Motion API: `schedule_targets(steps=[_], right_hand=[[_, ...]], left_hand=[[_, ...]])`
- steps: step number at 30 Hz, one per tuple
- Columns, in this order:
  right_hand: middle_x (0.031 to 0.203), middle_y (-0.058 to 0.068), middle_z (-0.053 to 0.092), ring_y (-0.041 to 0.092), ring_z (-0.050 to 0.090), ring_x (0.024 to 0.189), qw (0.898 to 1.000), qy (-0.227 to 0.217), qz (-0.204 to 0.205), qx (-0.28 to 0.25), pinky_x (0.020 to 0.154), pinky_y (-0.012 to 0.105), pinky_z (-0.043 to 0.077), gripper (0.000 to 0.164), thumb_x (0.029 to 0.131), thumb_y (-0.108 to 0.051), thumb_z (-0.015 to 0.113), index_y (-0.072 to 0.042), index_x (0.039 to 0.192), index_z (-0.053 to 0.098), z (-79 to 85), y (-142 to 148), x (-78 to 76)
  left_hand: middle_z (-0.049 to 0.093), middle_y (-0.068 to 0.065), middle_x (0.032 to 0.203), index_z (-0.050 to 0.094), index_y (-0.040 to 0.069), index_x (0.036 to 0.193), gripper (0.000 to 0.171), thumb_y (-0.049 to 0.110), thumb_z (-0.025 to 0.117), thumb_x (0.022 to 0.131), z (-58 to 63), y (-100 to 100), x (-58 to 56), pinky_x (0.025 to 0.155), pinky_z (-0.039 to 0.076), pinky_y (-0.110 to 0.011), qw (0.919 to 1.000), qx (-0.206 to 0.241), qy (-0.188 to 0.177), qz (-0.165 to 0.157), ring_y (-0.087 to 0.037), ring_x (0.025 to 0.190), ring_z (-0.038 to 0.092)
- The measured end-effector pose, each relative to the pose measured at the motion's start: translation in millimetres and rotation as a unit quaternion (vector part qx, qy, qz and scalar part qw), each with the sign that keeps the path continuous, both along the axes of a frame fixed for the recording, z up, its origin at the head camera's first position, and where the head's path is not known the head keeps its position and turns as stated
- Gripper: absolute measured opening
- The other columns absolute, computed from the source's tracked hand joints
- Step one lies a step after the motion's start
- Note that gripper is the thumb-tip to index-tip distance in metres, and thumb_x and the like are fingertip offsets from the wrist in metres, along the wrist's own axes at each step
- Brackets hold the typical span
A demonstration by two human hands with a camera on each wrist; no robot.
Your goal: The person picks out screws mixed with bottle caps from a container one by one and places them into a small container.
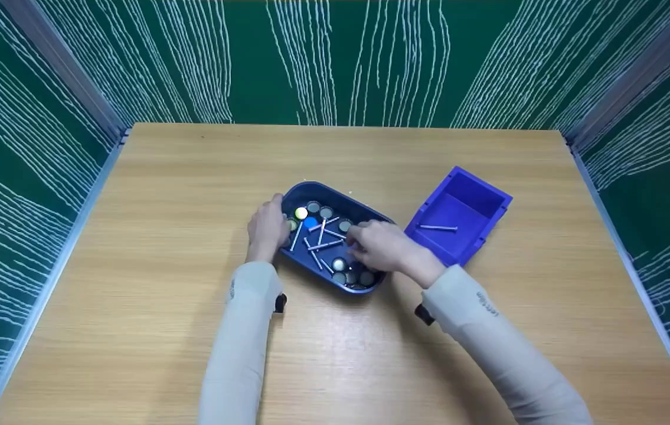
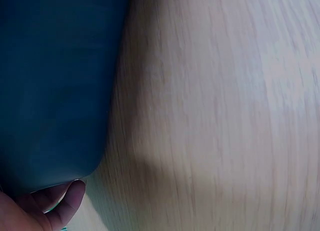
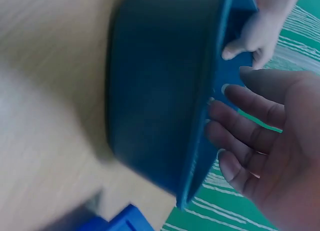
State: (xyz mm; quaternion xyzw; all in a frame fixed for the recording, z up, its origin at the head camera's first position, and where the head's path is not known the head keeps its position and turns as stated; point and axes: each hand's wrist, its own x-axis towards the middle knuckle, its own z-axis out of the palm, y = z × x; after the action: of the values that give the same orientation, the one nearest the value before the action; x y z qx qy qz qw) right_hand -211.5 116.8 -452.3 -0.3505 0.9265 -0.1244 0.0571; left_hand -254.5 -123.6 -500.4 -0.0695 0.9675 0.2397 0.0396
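A dark blue oblong tub (image 1: 358,212) stands at an angle on the table. Silvery nails or screws (image 1: 324,245) lie loose in it, among several round bottle-cap-like pieces (image 1: 339,264), mostly grey, plus a blue one (image 1: 310,222) and a yellowish one (image 1: 301,213). My left hand (image 1: 267,227) grips the tub's left end, thumb over the rim, as the right wrist view (image 3: 257,38) also shows. Over the tub's right part reaches my right hand (image 1: 385,245), its fingers loosely bent and dipping inside. In the right wrist view, thumb and fingers are apart with nothing visible between them.
Right of the tub, close to my right hand, sits a purple-blue bin (image 1: 469,203) with one nail or screw (image 1: 438,228) on its floor. Both stand on a wooden table (image 1: 134,283). Green walls with white streaks enclose the table's back and sides.
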Motion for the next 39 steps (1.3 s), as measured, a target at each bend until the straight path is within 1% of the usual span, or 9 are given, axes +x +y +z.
schedule_targets(steps=[3,6,11,15,22,28,32,35,39], right_hand=[[0.097,0.012,0.071,0.034,0.068,0.091,1.000,-0.003,-0.002,0.014,0.078,0.050,0.054,0.019,0.091,-0.024,0.066,-0.007,0.101,0.068,-5.5,-8.1,2.7],[0.098,0.013,0.071,0.036,0.068,0.092,0.999,-0.024,-0.005,0.041,0.079,0.052,0.054,0.017,0.092,-0.022,0.063,-0.007,0.101,0.067,-13.3,-16.5,7.1],[0.094,0.017,0.070,0.039,0.068,0.090,0.996,-0.039,0.005,0.078,0.075,0.055,0.054,0.019,0.095,-0.022,0.060,-0.003,0.094,0.065,-30.4,-29.4,15.9],[0.092,0.019,0.070,0.040,0.068,0.089,0.996,-0.042,-0.027,0.071,0.075,0.056,0.054,0.025,0.094,-0.026,0.065,-0.001,0.091,0.066,-37.7,-36.6,20.2],[0.093,0.023,0.070,0.043,0.067,0.090,0.993,-0.050,-0.073,0.080,0.078,0.058,0.053,0.029,0.087,-0.028,0.071,0.001,0.088,0.065,-38.4,-38.8,19.5],[0.104,0.023,0.068,0.043,0.065,0.099,0.989,-0.040,-0.092,0.108,0.086,0.055,0.051,0.032,0.085,-0.025,0.071,0.001,0.100,0.062,-38.1,-37.9,21.5],[0.109,0.026,0.065,0.045,0.063,0.100,0.989,-0.037,-0.101,0.102,0.082,0.057,0.053,0.035,0.083,-0.019,0.072,0.001,0.108,0.059,-40.4,-37.3,23.5],[0.109,0.027,0.062,0.046,0.063,0.097,0.990,-0.037,-0.105,0.091,0.076,0.058,0.054,0.032,0.083,-0.015,0.071,-0.001,0.109,0.058,-41.1,-35.3,23.7],[0.102,0.026,0.063,0.044,0.066,0.090,0.991,-0.026,-0.108,0.073,0.070,0.058,0.055,0.022,0.086,-0.012,0.068,-0.003,0.104,0.059,-41.8,-31.2,22.4]], left_hand=[[0.064,-0.018,0.125,0.047,0.013,0.141,0.045,0.014,0.052,0.096,0.4,0.7,-0.8,0.090,0.052,-0.053,1.0000,-0.006,-0.001,-0.001,-0.038,0.112,0.063],[0.062,-0.018,0.129,0.045,0.013,0.143,0.047,0.014,0.052,0.097,0.8,1.3,-1.0,0.093,0.051,-0.052,1.0000,-0.002,-0.005,-0.002,-0.037,0.115,0.062],[0.061,-0.018,0.130,0.044,0.014,0.144,0.049,0.014,0.053,0.096,1.4,0.9,-0.2,0.095,0.050,-0.051,1.0000,0.001,-0.010,0.000,-0.036,0.117,0.061],[0.061,-0.018,0.130,0.044,0.013,0.144,0.048,0.015,0.053,0.097,0.4,0.2,0.0,0.096,0.050,-0.051,0.9999,0.003,-0.010,0.000,-0.036,0.117,0.061],[0.060,-0.018,0.133,0.042,0.014,0.146,0.050,0.015,0.053,0.097,-0.3,1.1,-0.6,0.098,0.049,-0.050,0.9998,0.007,-0.017,0.002,-0.035,0.119,0.060],[0.062,-0.018,0.129,0.044,0.014,0.144,0.051,0.015,0.055,0.095,0.2,1.6,0.0,0.094,0.050,-0.052,0.9999,0.005,-0.009,0.000,-0.036,0.115,0.062],[0.064,-0.017,0.125,0.048,0.013,0.140,0.048,0.013,0.055,0.093,-0.5,1.1,0.4,0.088,0.052,-0.053,1.0000,0.005,0.003,-0.003,-0.037,0.110,0.064],[0.064,-0.017,0.127,0.047,0.013,0.141,0.048,0.013,0.054,0.094,-0.8,0.8,0.3,0.088,0.052,-0.053,1.0000,0.009,0.001,-0.003,-0.036,0.110,0.064],[0.061,-0.017,0.131,0.044,0.013,0.145,0.050,0.014,0.053,0.096,-0.5,1.1,-0.3,0.091,0.051,-0.052,0.9999,0.016,-0.005,-0.001,-0.036,0.114,0.063]])
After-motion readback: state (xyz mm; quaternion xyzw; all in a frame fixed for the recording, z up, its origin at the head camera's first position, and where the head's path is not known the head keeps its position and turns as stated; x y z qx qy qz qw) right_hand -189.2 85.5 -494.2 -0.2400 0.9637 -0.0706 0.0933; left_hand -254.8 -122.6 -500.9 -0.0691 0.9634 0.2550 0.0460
